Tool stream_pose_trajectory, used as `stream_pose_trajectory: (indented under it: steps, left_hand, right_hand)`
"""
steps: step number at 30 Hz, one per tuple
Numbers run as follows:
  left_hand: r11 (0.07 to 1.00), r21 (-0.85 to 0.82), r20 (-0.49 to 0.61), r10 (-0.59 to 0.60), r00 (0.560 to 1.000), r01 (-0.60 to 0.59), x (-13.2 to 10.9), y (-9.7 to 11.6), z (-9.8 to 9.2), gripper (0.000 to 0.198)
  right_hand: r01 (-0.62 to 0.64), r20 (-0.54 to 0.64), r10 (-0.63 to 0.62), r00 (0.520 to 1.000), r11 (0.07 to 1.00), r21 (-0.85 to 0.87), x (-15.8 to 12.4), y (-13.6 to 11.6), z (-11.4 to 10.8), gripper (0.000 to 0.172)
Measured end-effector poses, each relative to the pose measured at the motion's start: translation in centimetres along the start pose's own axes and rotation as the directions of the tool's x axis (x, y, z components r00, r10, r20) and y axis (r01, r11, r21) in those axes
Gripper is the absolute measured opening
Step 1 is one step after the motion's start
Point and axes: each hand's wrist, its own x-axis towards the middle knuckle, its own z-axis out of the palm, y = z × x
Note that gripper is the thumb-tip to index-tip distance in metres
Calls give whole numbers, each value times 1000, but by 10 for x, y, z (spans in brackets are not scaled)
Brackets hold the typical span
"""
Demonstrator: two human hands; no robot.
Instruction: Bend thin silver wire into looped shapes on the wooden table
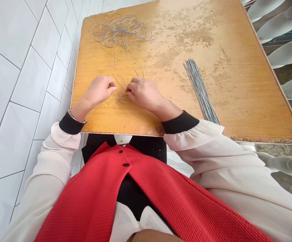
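Observation:
Close to the table's near edge, my left hand (101, 90) is closed in a pinch, with a thin wire loop (116, 98) curving out below its fingers. My right hand (144, 92), a little to the right, pinches another thin curved wire (120, 98). The two loops nearly meet between my hands; whether they belong to one wire I cannot tell. Several short loose wire pieces lie just beyond my fingers. Farther back sits a tangled heap of curled wire (123, 29). A bundle of straight grey wires (200, 90) lies to the right of my right hand, its near end beside my sleeve.
Everything lies on a worn wooden table (249, 77) with patches of peeling surface. A white tiled wall (22, 80) runs along the left. White balusters (285, 50) stand beyond the table's right edge.

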Motion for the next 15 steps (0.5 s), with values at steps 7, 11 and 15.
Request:
stream_pose_trajectory:
  steps: [7,11,15]
  left_hand:
    - [883,-439,90,-142,986,167,11,6,16,20]
    - [762,-618,210,-76,975,192,6,8,24,32]
    - [702,-683,261,-19,965,199,3,6,28,29]
  right_hand:
    - [5,-274,325,905,636,771,6,10,0,25]
    - [-20,-183,369,911,484,875,5,-2,2,28]
    - [-51,-155,356,922,506,861,2,-11,4,23]
